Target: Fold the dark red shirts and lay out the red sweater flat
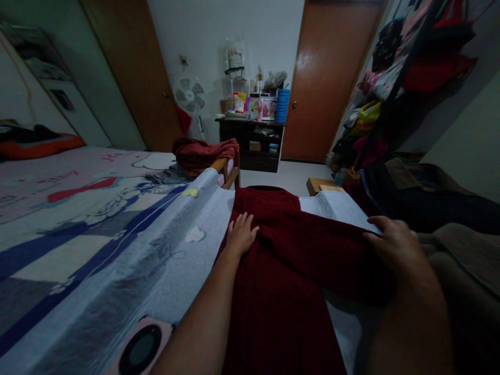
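A dark red long-sleeved top (273,291) lies spread on a pale blue quilted cover, its neckline at the far end. My left hand (242,233) rests flat on the upper part of the top, fingers spread. One sleeve (332,242) stretches out to the right, reaching under my right hand. My right hand (396,239) is at the sleeve's outer part, with thumb and index finger apart and the thumb by the sleeve's upper edge. The other fingers of that hand are hidden from view.
A pink device with a round dark face (140,346) lies by my left forearm. Folded clothes (429,182) are piled at the right. A reddish cloth (205,153) drapes over a wooden bed end. Beyond stand a dark cabinet (250,133) and a fan (191,96).
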`<state>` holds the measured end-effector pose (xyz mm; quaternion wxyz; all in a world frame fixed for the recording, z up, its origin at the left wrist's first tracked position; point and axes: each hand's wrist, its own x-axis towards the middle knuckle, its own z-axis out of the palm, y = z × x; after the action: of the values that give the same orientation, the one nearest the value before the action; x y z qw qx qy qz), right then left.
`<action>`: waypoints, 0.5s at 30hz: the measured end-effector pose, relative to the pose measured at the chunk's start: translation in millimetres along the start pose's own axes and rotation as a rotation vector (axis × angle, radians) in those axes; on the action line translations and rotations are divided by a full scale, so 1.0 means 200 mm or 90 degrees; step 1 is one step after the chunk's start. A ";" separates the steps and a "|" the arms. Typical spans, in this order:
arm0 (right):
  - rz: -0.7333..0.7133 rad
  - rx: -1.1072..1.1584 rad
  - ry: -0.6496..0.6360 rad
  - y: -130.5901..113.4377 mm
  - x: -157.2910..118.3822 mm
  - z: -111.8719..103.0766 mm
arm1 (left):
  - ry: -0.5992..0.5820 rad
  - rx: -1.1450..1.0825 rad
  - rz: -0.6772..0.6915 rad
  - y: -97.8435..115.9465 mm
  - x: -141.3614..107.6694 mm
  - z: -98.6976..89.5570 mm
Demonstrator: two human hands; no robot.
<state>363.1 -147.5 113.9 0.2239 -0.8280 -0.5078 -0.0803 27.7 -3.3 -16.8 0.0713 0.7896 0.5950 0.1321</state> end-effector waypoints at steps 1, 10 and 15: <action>-0.013 -0.023 0.026 -0.02 0.00 0.00 | -0.005 -0.001 -0.001 0.00 0.00 0.00; -0.259 0.353 -0.079 -0.71 -0.17 0.42 | -0.022 0.008 0.007 0.02 -0.01 -0.03; -0.253 0.259 -0.176 -0.73 -0.27 0.76 | -0.026 0.013 0.023 0.01 0.00 -0.02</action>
<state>194.9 -66.2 1.9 0.2936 -0.6538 -0.6910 0.0942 29.0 -4.4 -12.8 0.0728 0.8035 0.5803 0.1110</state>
